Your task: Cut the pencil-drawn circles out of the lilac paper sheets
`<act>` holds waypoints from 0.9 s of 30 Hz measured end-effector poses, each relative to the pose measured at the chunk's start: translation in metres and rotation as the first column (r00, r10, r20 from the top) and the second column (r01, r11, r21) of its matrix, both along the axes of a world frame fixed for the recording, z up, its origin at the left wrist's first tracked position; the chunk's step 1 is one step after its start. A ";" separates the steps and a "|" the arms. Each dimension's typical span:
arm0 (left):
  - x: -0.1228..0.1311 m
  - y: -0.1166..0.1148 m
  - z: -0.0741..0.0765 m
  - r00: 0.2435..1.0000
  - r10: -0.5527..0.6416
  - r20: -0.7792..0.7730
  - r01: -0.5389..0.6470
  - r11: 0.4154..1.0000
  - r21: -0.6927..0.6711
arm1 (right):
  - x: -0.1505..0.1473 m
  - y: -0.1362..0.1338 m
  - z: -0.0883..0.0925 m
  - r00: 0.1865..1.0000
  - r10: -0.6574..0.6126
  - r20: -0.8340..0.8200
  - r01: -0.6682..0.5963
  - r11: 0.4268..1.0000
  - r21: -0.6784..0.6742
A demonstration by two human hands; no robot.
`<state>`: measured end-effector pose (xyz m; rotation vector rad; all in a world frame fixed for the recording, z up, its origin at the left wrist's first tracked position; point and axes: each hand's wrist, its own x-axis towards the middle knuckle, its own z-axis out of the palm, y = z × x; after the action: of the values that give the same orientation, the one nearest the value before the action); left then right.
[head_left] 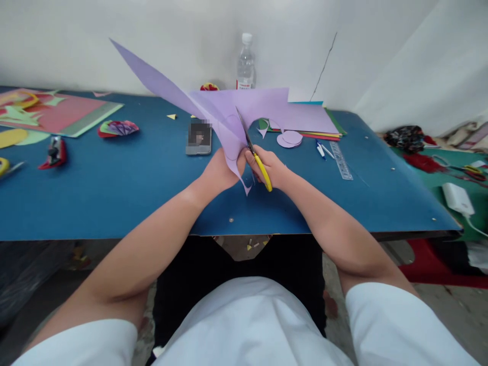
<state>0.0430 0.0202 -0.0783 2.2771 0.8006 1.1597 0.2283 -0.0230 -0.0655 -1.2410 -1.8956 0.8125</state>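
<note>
My left hand (221,172) is closed on the lower part of a large lilac paper sheet (229,109), holding it up above the blue table (114,188). My right hand (269,166) grips yellow-handled scissors (256,155), whose blades point up into the sheet along a curved cut. Round holes show in the paper's right half. Lilac paper circles (290,138) lie on the table just beyond my right hand.
A phone (199,137) lies behind my left hand. A water bottle (245,63) stands at the wall. A stack of coloured sheets (324,133), pens (322,150) and a ruler (340,160) sit right. Paper crafts (117,127), a stapler (55,152) and pink card (57,114) lie left.
</note>
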 end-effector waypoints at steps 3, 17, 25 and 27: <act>-0.002 0.000 0.001 0.999 -0.001 -0.032 0.001 1.000 -0.001 | 0.000 0.000 0.000 1.000 0.008 0.000 -0.008 1.000 0.006; 0.000 -0.002 0.005 0.999 0.015 -0.050 -0.015 1.000 -0.007 | 0.001 -0.001 0.002 1.000 -0.008 0.015 0.008 1.000 -0.024; -0.007 -0.001 0.007 0.989 0.023 -0.146 -0.009 0.995 0.096 | 0.001 -0.003 0.004 1.000 0.017 0.009 -0.016 0.999 -0.030; -0.008 0.000 0.008 0.989 0.020 -0.145 -0.006 0.995 0.100 | 0.001 -0.003 0.004 1.000 0.028 0.004 -0.028 0.999 -0.029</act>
<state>0.0347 0.0206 -0.0707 2.4654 0.8302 1.0694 0.2291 -0.0259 -0.0617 -1.2371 -1.9148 0.8551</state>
